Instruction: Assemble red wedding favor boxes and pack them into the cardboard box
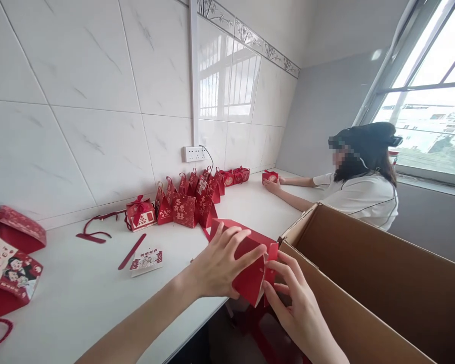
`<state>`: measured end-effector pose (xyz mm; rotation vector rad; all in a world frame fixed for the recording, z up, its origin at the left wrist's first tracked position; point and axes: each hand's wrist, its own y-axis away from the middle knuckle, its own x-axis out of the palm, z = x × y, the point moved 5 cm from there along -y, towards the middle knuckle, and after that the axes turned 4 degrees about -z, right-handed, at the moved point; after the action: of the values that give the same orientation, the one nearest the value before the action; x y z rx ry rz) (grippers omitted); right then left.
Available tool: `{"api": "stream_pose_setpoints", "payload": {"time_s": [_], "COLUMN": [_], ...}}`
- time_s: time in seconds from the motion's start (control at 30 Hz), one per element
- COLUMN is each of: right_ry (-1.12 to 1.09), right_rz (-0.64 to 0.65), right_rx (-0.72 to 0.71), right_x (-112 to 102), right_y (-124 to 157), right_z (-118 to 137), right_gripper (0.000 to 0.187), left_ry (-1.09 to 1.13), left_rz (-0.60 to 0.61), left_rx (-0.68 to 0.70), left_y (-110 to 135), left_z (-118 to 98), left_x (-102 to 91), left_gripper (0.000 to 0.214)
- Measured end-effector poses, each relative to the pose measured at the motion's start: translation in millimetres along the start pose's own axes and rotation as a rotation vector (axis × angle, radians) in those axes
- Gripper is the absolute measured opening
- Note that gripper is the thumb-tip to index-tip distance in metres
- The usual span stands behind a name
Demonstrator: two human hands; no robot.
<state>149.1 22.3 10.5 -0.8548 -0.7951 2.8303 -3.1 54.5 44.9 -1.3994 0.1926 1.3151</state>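
Both my hands are on a red paper gift box point(247, 279), held tilted just past the table's front edge. My left hand point(222, 260) grips it from above and the left, its fingers spread over the upper panel. At the box's right end, my right hand point(293, 293) pinches a narrow red flap with thumb and fingertips. The box's lower side and part of its end are hidden by my fingers. Behind it on the white table point(98, 288) stand several finished red gift boxes point(185, 210) with loop handles.
A large open cardboard box point(349, 298) is at the right, close to my right hand. A printed card point(146, 261), a red strip point(132, 251) and a ribbon point(98, 227) lie on the table. Across the table, a co-worker point(360, 187) holds a small red box point(270, 177).
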Motion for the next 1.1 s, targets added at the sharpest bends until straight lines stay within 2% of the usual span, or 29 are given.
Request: {"api": "stream_pose_setpoints", "payload": {"time_s": [0.1,0.17,0.3,0.43,0.53,0.63,0.7,0.8,0.9,0.97,1.1], "right_ry": [-0.048,-0.100,-0.096,-0.012,0.183,0.539,0.679,0.640,0.542,0.468,0.302], "right_rz": [-0.087,-0.150,-0.248,-0.289,-0.320,-0.383,-0.347,-0.228,-0.177,-0.112,0.032], "right_rx": [0.089,0.159,0.208,0.084,-0.006,-0.053,-0.072,-0.038,0.105,0.202,0.382], "right_x": [-5,-12,-34,-50,-49,-45,-40,-39,-47,-49,-38], "right_y": [3,4,6,5,5,6,6,6,10,13,26], "right_z": [-10,-17,-28,-25,-18,-11,-10,-18,-31,-39,-48], "right_gripper": [0.029,0.032,0.032,0.027,0.028,0.035,0.040,0.038,0.026,0.023,0.030], "left_ry": [-0.013,0.002,0.127,0.325,0.332,0.193,0.100,0.050,0.073,0.094,0.135], "left_rz": [0.128,0.161,0.120,0.029,0.009,0.086,0.160,0.229,0.253,0.270,0.293], "left_rx": [0.014,-0.007,-0.107,-0.206,-0.211,-0.149,-0.097,-0.023,-0.004,-0.023,-0.005], "left_y": [-19,-27,-29,-20,-18,-26,-34,-45,-48,-44,-25], "left_z": [-11,-17,-18,-6,-3,-11,-21,-35,-46,-50,-63], "left_x": [3.1,5.7,13.0,20.6,25.7,30.4,32.5,33.8,37.0,41.8,52.5], "left_gripper": [0.125,0.122,0.126,0.131,0.127,0.118,0.116,0.112,0.109,0.114,0.123]}}
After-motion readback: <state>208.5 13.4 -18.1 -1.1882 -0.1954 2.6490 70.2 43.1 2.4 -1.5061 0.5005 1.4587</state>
